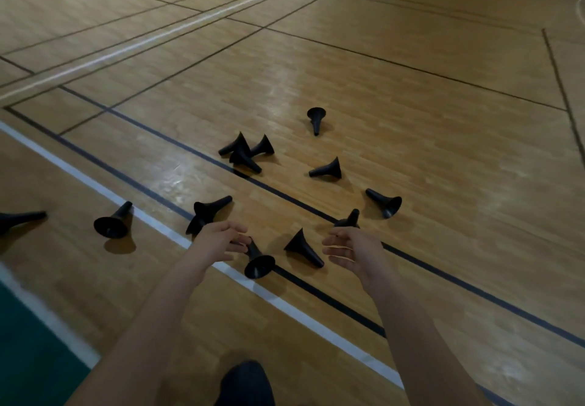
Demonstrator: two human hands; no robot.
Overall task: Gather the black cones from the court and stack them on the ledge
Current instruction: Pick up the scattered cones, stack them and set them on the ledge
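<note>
Black cones [326,168] are scattered, mostly tipped over, on the wooden court floor [411,104], clustered near the white line [300,317]. The left hand [218,242] is placed at the narrow tip of the nearest cone [259,263], though whether it is gripped cannot be told. The right hand [351,247] is held empty with fingers spread, just beside a toppled cone [302,249].
</note>
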